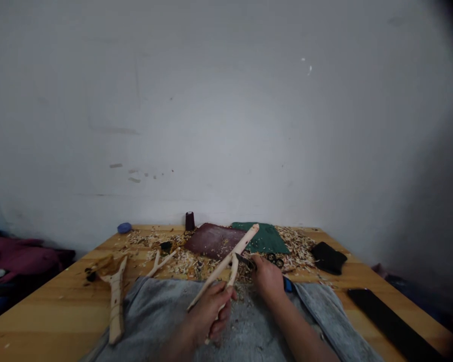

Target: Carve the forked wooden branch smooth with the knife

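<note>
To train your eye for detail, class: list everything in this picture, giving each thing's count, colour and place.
Wooden table: one, honey-coloured, across the view
Wall: one, white, behind the table
Wood shavings: many, pale, back of table
Carved forked wood piece: one, pale, front left
Forked stick: one, pale, left of centre
Spool: one, dark red, back edge
Round lid: one, blue, back left
Pad: one, maroon, back centre
Mat: one, green, back centre
Scissors: one pair, black, before the mat
Pouch: one, black, right
Strap: one, black, front right
Cloth: one, grey, at the table's front edge
Fabric: one, maroon, left of table
Forked branch: one, pale, in left hand
Knife: one, dark blade, in right hand
Left hand: one, gripping the branch
Right hand: one, gripping the knife
</note>
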Motion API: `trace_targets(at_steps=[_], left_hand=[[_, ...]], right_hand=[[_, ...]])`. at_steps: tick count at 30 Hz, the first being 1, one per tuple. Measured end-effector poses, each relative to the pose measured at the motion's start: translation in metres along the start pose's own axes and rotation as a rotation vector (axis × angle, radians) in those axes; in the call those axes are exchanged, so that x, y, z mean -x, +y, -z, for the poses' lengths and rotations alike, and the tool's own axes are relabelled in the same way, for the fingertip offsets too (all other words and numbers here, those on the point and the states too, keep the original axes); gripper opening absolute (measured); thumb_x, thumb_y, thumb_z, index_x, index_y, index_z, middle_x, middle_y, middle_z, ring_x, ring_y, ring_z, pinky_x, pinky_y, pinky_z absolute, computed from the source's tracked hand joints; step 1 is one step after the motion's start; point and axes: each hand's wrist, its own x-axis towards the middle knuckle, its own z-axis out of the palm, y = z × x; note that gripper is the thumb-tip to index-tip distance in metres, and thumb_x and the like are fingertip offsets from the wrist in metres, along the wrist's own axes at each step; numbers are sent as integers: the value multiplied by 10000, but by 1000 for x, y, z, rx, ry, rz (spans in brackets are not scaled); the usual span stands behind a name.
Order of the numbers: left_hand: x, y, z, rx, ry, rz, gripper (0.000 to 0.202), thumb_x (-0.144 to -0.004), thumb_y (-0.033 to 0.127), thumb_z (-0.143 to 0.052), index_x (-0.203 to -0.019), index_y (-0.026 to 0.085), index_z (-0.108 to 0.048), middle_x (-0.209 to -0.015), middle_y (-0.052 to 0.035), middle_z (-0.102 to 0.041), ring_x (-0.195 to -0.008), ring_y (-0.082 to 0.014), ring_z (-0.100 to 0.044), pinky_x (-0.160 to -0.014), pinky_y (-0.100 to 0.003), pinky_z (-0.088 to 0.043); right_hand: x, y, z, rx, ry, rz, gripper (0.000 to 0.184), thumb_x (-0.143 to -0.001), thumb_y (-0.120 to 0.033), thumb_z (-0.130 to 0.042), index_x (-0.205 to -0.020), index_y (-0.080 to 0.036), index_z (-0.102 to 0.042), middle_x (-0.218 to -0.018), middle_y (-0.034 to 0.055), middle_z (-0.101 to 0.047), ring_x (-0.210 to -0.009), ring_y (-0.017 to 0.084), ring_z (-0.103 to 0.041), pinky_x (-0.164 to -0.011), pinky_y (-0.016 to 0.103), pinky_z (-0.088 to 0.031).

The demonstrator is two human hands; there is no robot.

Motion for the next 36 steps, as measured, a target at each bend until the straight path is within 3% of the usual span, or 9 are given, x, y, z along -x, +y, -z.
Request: trace_targets(at_steps=[3,9,15,23,29,32,36], left_hand=[[2,3,-4,27,-18,5,467,-715,669,-601,-851,232,-508,-446,135,-397,-261,-33,-195,-287,-176,-139],[3,4,-3,46,12,1,423,-720,631,-624,-833,246,-488,-447,132,-374,-268,-36,-193,-298,-193,-107],[2,0,-2,27,34,5,357,-757,541,-642,-798,257,-429,-440,135,-328,-284,-34,-183,-339,-208,-79],[0,-1,2,54,1,53,500,-645,628,-724,-786,263,-413,-435,149,-340,-274,-32,-163,-303,-201,-51],[5,2,-2,85,-36,63,494,-649,638,-720,-811,254,-454,-421,150,-340,-267,-23,-161,-305,-209,-56],[6,2,-4,105,-38,54,473,-665,621,-722,-810,255,-459,-404,151,-331,-266,-26,-158,-300,-213,-50],[5,2,-2,116,-45,29,466,-663,612,-729,-790,260,-453,-409,147,-334,-261,-33,-161,-286,-207,-59]], right_hand=[[3,0,3,-48,33,45,302,-835,-130,-490,-1083,-238,-623,-1013,46,-702,-895,168,-652,-703,237,-377],[20,-27,11,-142,14,198,272,-806,-111,-508,-1018,-224,-636,-973,44,-704,-909,174,-642,-730,232,-369],[18,-25,10,-97,1,171,357,-809,-80,-471,-1099,-223,-623,-976,55,-695,-921,185,-638,-746,243,-368],[11,-21,1,-39,8,158,415,-806,-78,-471,-1159,-242,-615,-985,60,-697,-947,193,-639,-756,251,-377],[-1,1,3,-8,23,-3,327,-823,-103,-477,-1078,-233,-634,-1018,55,-706,-883,187,-660,-701,251,-381],[0,4,2,-52,36,27,328,-816,-125,-494,-1086,-250,-634,-1008,38,-711,-891,181,-658,-718,243,-383],[9,-10,3,-148,40,129,349,-791,-111,-504,-1080,-251,-640,-1007,31,-711,-923,170,-647,-746,227,-380]])
